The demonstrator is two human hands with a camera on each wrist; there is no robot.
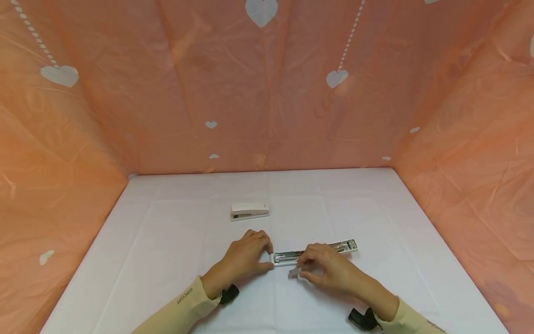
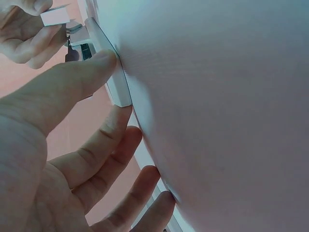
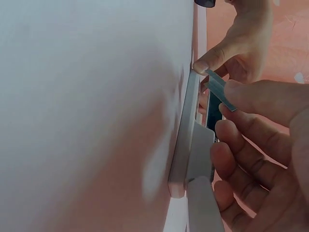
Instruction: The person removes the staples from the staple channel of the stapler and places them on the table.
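Note:
An opened white stapler lies flat on the white table, its metal inside facing up and its top part folded out to the right. My left hand grips the left end of its base between thumb and index finger; the other fingertips rest on the table in the left wrist view. Over the stapler's middle, my right hand pinches a short strip of staples between thumb and index finger. That strip is held just in front of the base, and the right hand hides part of the stapler in the head view.
Behind the hands stands a second, closed white stapler. A white cloth with creases covers the table. Orange sheets with white hearts hang at the back and both sides.

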